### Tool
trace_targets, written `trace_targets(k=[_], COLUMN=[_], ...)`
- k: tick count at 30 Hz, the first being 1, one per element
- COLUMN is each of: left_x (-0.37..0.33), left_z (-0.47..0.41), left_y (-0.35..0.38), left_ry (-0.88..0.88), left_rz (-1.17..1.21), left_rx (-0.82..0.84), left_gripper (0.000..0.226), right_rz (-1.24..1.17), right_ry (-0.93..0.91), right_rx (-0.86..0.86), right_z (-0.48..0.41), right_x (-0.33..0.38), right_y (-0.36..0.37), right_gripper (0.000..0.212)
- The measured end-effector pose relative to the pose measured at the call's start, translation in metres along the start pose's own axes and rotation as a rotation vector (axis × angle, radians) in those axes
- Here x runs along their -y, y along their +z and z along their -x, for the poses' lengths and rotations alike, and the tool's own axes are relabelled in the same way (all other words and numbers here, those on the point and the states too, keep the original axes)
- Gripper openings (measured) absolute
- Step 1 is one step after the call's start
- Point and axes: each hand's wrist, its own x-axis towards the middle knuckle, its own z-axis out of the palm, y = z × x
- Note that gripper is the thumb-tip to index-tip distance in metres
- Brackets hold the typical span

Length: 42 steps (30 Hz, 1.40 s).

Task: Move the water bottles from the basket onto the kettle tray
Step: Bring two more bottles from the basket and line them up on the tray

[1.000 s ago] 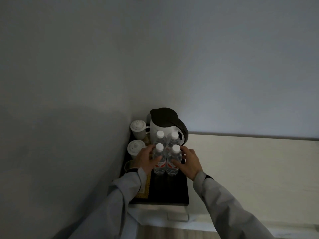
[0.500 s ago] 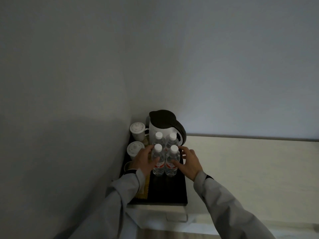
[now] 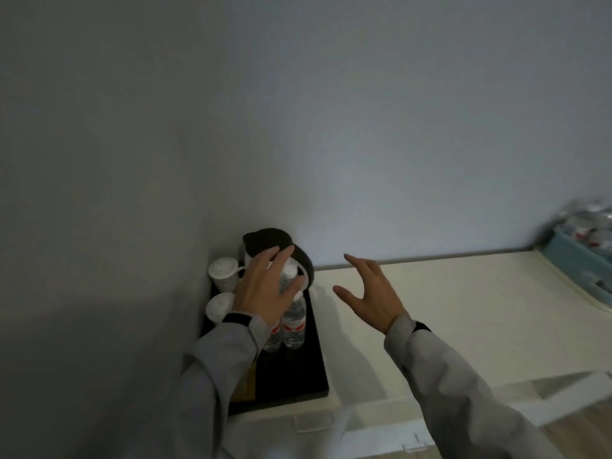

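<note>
Both hands have come off the bottles they were steadying a moment ago. The left hand [image 3: 265,289] now hangs spread and empty above the bottles [image 3: 293,321], hiding some of them, and the right hand [image 3: 371,293] has swung out to the right of the tray [image 3: 298,376], fingers wide, holding nothing. The view has also turned right, so the basket [image 3: 576,260] now shows at the far right edge, well apart from the tray, with what look like more bottles in it, though that part is blurred. This suggests the batch is placed and the person is probably turning for another load. The bottles stand upright on the tray, just in front of the kettle [image 3: 275,241], with two cups [image 3: 223,276] to the left of the tray's back half against the wall. The near half of the tray is bare, so there seems to be room for more bottles. The tray's front edge lies close to the counter's [image 3: 463,309] front edge, so anything set there has little margin. Between tray and basket the counter is open, a free path for the hands, while the left of the tray is shut in by the wall corner.
</note>
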Motion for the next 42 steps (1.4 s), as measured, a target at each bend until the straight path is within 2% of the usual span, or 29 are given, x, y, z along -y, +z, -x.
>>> trace_targets(k=[5,12,19,27,35,42], left_x=[-0.085,-0.206,-0.341,-0.471,-0.573,-0.648], left_z=[-0.023,-0.047,-0.049,-0.059,-0.112,-0.187], left_y=[-0.002,0.021,0.092,0.178,0.284,0.395], left_ry=[0.266,0.482,0.547,0.621,0.69,0.646], left_rz=[-0.136,-0.263,-0.272,-0.241,-0.168,-0.092], left_rx=[-0.019,-0.074,-0.072,-0.046,-0.044,-0.01], left_gripper=[0.066,0.069,0.069,0.07,0.069,0.07], right_rz=[0.106,0.288,0.357,0.393,0.457,0.538], right_ry=[-0.048,-0.086,-0.026,0.055,0.104,0.176], right_rx=[-0.155,-0.364,-0.423,-0.468,-0.49,-0.425], right_z=[0.024,0.064,0.12,0.163,0.161,0.12], right_x=[0.001,-0.026,-0.099,-0.187,-0.298,-0.41], right_y=[-0.089,-0.224,-0.347,-0.455,-0.539,-0.629], right_gripper=[0.071,0.072,0.073,0.075,0.07,0.075])
